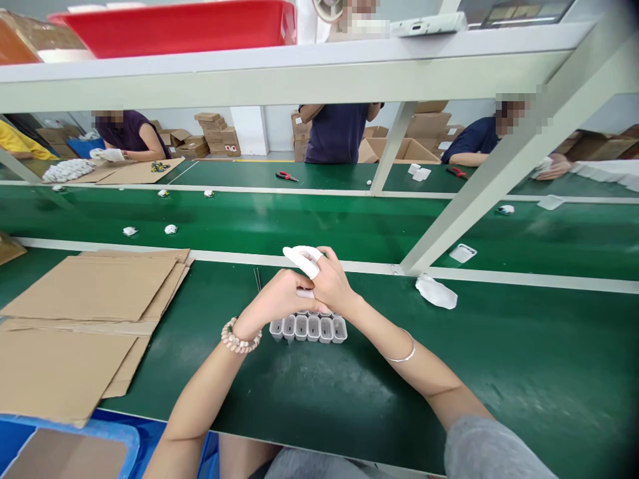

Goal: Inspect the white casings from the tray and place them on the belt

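Note:
Both my hands meet over the green table, just above a row of small white plastic parts (pixel 308 328) standing side by side. My left hand (pixel 280 297), with a bead bracelet on the wrist, is closed around the fingers of my right hand (pixel 329 283). White finger cots (pixel 302 258) cover the outstretched fingertips of my right hand, and my left fingers pinch at a cot near its base. A thin metal bangle sits on my right forearm.
Flat cardboard sheets (pixel 84 313) lie at the left, with a blue bin (pixel 64 446) below them. A white pouch (pixel 436 292) and a small white tray (pixel 462 253) lie at the right. A slanted shelf post (pixel 479 193) rises ahead. Other people work across the green belt (pixel 299 223).

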A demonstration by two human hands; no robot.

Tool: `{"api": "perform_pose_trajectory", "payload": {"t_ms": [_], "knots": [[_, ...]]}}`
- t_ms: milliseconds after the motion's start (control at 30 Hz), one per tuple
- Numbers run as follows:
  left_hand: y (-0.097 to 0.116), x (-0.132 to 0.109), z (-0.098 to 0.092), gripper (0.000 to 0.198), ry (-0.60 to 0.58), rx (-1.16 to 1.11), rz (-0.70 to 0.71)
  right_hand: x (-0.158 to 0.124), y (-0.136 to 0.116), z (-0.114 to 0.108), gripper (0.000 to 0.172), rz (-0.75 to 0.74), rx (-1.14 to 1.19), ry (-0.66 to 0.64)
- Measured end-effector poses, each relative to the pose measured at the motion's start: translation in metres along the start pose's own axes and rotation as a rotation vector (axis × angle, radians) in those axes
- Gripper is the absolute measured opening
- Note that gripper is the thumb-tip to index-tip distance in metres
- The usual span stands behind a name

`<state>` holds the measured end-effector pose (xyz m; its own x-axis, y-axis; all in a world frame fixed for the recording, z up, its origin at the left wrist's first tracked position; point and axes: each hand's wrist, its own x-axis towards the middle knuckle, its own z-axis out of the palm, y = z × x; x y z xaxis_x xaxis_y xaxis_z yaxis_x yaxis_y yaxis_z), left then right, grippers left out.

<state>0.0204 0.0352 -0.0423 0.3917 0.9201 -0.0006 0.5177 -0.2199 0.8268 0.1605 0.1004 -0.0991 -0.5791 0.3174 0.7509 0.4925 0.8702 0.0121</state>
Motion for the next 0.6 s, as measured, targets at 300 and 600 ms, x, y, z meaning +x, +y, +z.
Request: {"api": "perform_pose_trajectory", "payload": {"t_ms": [300,600], "knots": [[0.007,-0.004,0.0,0.022,0.016,-0.014,-0.027,0.003,-0.002,-0.005,0.048,0.082,0.105,-0.084],[0.01,-0.007,0.001,0.021,0.032,0.02,-0.053,0.007,-0.004,-0.012,0.065,0.104,0.148,-0.07]]}}
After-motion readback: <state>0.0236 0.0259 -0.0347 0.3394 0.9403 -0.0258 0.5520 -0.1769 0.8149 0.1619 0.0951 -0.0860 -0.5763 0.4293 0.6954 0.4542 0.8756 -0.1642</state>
